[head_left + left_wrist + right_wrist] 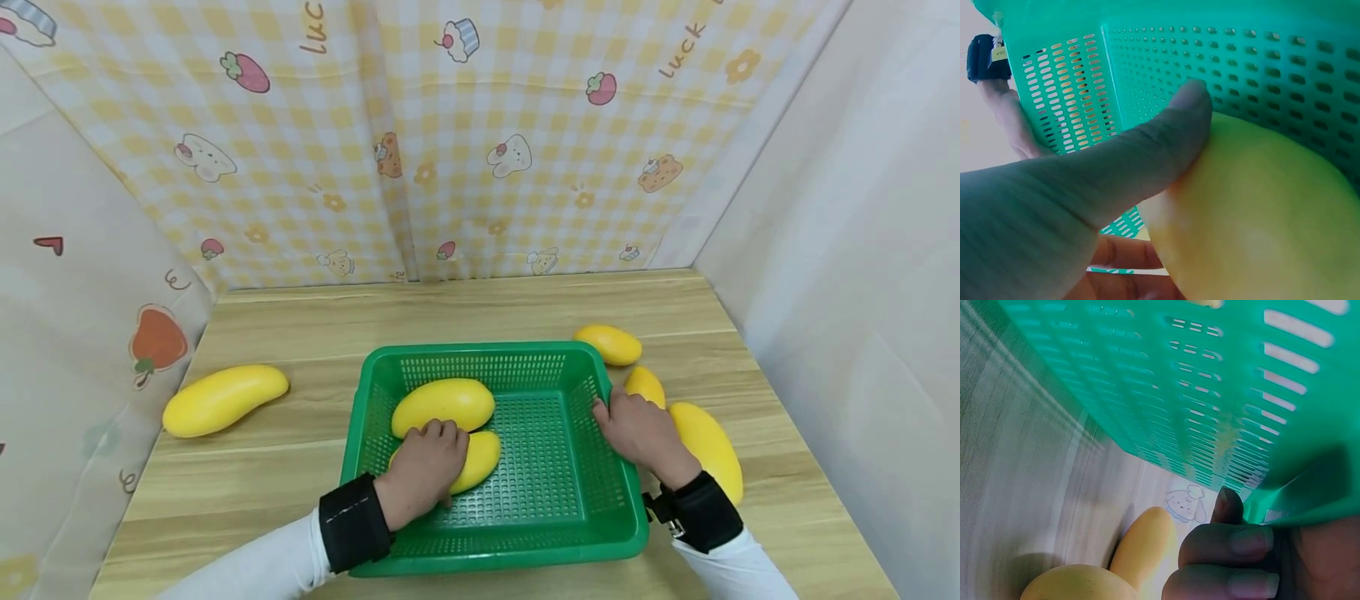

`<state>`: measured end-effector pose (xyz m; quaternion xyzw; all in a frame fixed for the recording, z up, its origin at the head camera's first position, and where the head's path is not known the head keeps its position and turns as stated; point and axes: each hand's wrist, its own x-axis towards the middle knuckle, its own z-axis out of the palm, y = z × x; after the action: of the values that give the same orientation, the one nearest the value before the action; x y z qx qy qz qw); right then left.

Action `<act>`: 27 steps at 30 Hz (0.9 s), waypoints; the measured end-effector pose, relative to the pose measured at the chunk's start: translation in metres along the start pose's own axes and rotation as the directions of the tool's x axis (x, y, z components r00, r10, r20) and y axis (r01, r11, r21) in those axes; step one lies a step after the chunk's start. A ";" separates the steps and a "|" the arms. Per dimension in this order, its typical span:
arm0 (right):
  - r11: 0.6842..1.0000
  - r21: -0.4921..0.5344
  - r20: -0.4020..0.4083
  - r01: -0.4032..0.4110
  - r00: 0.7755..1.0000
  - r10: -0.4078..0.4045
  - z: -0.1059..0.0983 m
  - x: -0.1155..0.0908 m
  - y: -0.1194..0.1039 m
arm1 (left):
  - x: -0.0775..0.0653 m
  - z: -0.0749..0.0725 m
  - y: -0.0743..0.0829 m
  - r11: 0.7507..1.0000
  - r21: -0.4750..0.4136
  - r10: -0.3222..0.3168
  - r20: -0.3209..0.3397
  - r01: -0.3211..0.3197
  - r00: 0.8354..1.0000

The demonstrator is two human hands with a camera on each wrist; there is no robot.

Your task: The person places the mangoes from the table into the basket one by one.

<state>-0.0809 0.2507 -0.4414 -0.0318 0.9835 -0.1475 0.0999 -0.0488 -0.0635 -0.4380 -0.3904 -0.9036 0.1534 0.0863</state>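
Firstly, we find two smooth, yellow, oblong fruits (pixel 444 403) inside the green perforated plastic basket (pixel 495 557); the left hand (pixel 424 463) grips and partly covers the nearer fruit (pixel 482 461). The right hand (pixel 643 433) clamps the basket's right rim; only the right wrist view shows its curled fingertips (pixel 1250 542) outside. Right of the basket, we note a small yellow fruit (pixel 646 385) half hidden behind that hand.

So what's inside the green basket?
In the basket, a far fruit and a near fruit, both yellow. The left fingers partly cover the near fruit; both hide some floor.
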 end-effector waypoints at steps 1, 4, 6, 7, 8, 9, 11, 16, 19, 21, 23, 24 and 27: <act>1.000 0.002 -0.002 0.001 1.000 -0.001 0.000 0.000 0.000 | 0.000 0.000 0.000 1.000 -0.006 0.000 0.006 0.000 1.000; 1.000 0.007 -0.003 0.002 1.000 -0.002 -0.001 -0.001 0.000 | 0.001 0.000 -0.001 1.000 -0.020 -0.008 0.005 0.008 1.000; 1.000 0.009 -0.001 0.003 1.000 -0.003 -0.001 -0.001 0.000 | 0.001 0.001 0.000 1.000 -0.022 -0.012 -0.004 0.012 1.000; 1.000 0.009 0.000 0.003 1.000 -0.003 -0.001 -0.001 0.000 | 0.001 0.001 0.000 1.000 -0.023 -0.015 -0.008 0.015 1.000; 1.000 0.007 0.002 0.002 1.000 -0.002 -0.001 -0.001 0.000 | 0.001 0.001 0.001 0.999 -0.027 -0.019 -0.009 0.019 1.000; 1.000 0.007 0.003 0.001 1.000 -0.001 -0.001 0.000 0.000 | 0.001 0.001 0.001 0.999 -0.028 -0.023 -0.009 0.022 1.000; 1.000 0.006 0.006 -0.002 1.000 0.002 -0.001 0.000 0.000 | 0.000 0.001 0.001 0.999 -0.028 -0.025 -0.002 0.025 1.000; 1.000 0.009 0.009 -0.007 1.000 0.007 0.000 0.000 0.000 | 0.000 -0.001 0.000 0.998 -0.063 -0.030 0.003 0.030 1.000; 1.000 0.009 0.007 -0.003 1.000 0.003 0.000 0.000 0.001 | 0.000 -0.001 -0.001 0.995 -0.094 -0.037 0.011 0.038 0.999; 1.000 0.009 0.002 0.002 1.000 -0.002 0.000 0.000 0.001 | 0.000 -0.001 -0.001 0.994 -0.102 -0.041 0.018 0.042 0.999; 1.000 0.007 -0.004 0.006 1.000 -0.006 0.000 0.000 0.001 | 0.000 -0.002 -0.002 0.993 -0.106 -0.040 0.024 0.042 0.999; 1.000 0.007 -0.005 0.008 1.000 -0.008 0.000 0.000 0.001 | 0.000 -0.002 -0.002 0.993 -0.109 -0.038 0.026 0.041 0.999; 1.000 0.005 -0.006 0.008 1.000 -0.008 0.000 0.000 0.001 | -0.001 -0.004 -0.003 0.991 -0.128 -0.030 0.031 0.034 0.999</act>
<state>-0.0809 0.2514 -0.4416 -0.0353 0.9832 -0.1506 0.0966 -0.0495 -0.0651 -0.4327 -0.3783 -0.9190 0.0993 0.0502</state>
